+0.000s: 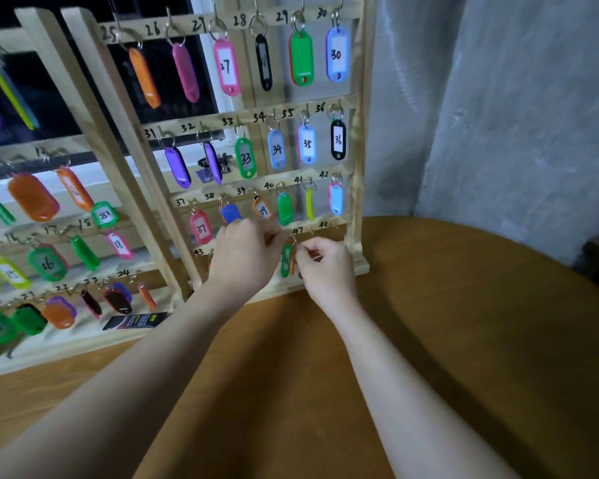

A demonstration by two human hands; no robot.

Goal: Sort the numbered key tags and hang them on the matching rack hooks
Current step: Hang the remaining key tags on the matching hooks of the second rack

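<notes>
A wooden key rack [358,133] stands on the table, with rows of hooks numbered 25 to 48 and coloured tags on most of them. Both hands work at its bottom row. My left hand [246,254] has its fingers curled in front of the hooks left of 47; what it holds is hidden. A green key tag [286,261] hangs by its ring between the two hands. My right hand [325,264] pinches near that ring, with an orange tag edge [293,267] just beside the green one. Hooks 47 [312,231] and 48 [334,225] look bare.
A second wooden rack [83,344] with tags numbered up to 24 stands to the left. A dark card [135,320] lies at its foot. The round brown table [429,340] spreads in front. A grey wall [498,115] closes the right side.
</notes>
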